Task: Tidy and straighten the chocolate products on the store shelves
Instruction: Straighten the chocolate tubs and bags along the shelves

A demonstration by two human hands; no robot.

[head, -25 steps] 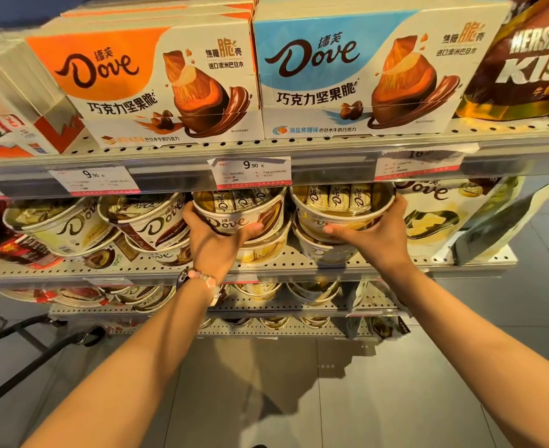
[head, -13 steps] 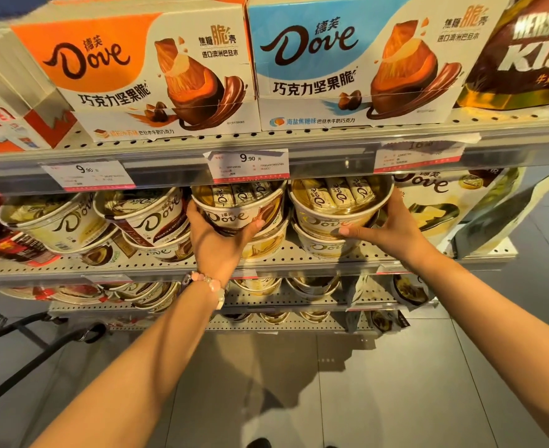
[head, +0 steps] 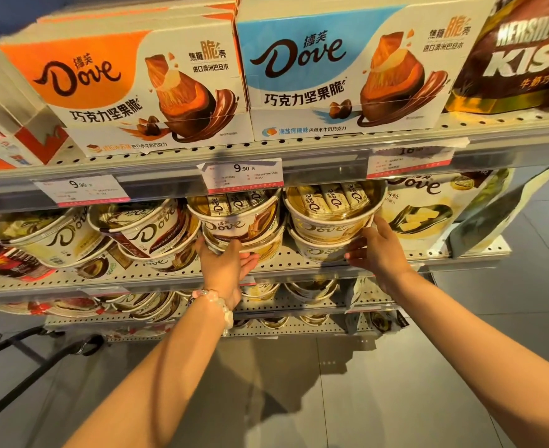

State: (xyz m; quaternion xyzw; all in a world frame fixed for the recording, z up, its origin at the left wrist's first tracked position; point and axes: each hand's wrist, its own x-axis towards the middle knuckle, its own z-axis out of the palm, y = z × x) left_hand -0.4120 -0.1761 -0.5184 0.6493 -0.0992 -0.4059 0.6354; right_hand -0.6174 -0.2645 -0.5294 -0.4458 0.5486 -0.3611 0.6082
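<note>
**Two hands at stacked Dove tubs on the middle shelf**

On the middle shelf (head: 156,270), tilted Dove tubs (head: 56,234) lie at the far left, leaning on one another. Right of them stands a two-high stack: the brown-banded top tub (head: 234,218) sits on a lower tub (head: 266,245). The left hand (head: 226,266), with a bead bracelet (head: 216,302) at the wrist, reaches under this stack, fingers curled against the underside of the top tub. Just beside it stands a second stack, where a gold top tub (head: 332,210) rests on a bottom tub (head: 318,250). The right hand (head: 378,253) presses its side, thumb on the top tub's wall, fingers spread along the bottom tub. On the upper shelf (head: 299,150) stand an orange Dove box (head: 131,92), a blue Dove box (head: 341,69) and, far right, a Hershey's Kisses bag (head: 522,56).
</note>
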